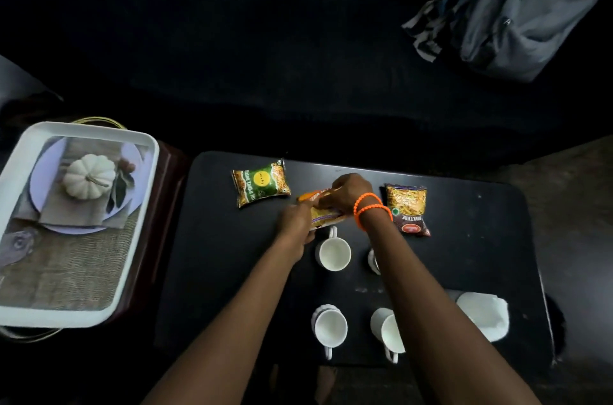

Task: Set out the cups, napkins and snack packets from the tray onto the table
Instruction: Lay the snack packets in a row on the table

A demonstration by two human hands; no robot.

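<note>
While both my hands work the orange packet (323, 212) at mid-table, most of the setting-out looks done. Left hand (293, 220) grips its near end; right hand (346, 194) pinches the far edge. Green packet (261, 182) and red-brown packet (408, 207) lie flat on the black table (212, 238), either side. Four white cups (333, 253) stand near me, all empty as far as I can see; napkins (482, 313) stacked at right. Tray (83, 129) holds nothing loose — only its printed picture shows.
</note>
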